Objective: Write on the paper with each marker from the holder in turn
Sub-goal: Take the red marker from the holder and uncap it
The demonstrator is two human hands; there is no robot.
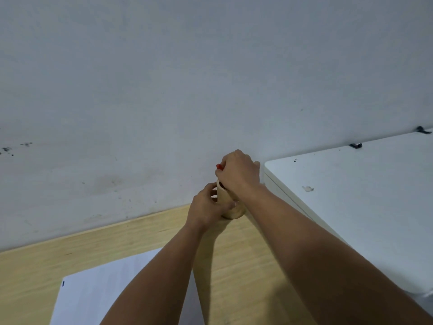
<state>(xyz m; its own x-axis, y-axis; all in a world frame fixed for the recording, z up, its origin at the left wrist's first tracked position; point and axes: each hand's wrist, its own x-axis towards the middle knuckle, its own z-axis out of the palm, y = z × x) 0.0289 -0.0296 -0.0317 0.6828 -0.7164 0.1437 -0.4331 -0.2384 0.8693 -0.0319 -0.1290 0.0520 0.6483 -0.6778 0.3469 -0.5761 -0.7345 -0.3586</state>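
Observation:
A light wooden cylindrical holder [224, 198] stands at the far edge of the wooden table [246, 254], close to the wall. My left hand [206, 207] wraps around its lower part from the left. My right hand [239, 172] is closed over the holder's top, gripping a marker whose red cap [218, 166] pokes out past my fingers. The rest of the marker and the holder's contents are hidden by my hand. A white sheet of paper [98, 289] lies near me at the lower left, with a small blue mark [63, 283] by its left corner.
A white table [363, 195] adjoins the wooden one on the right, with a small scrap [308, 189] on it and two dark clips [355, 145] along its far edge. A grey-white wall [187, 78] rises directly behind the holder.

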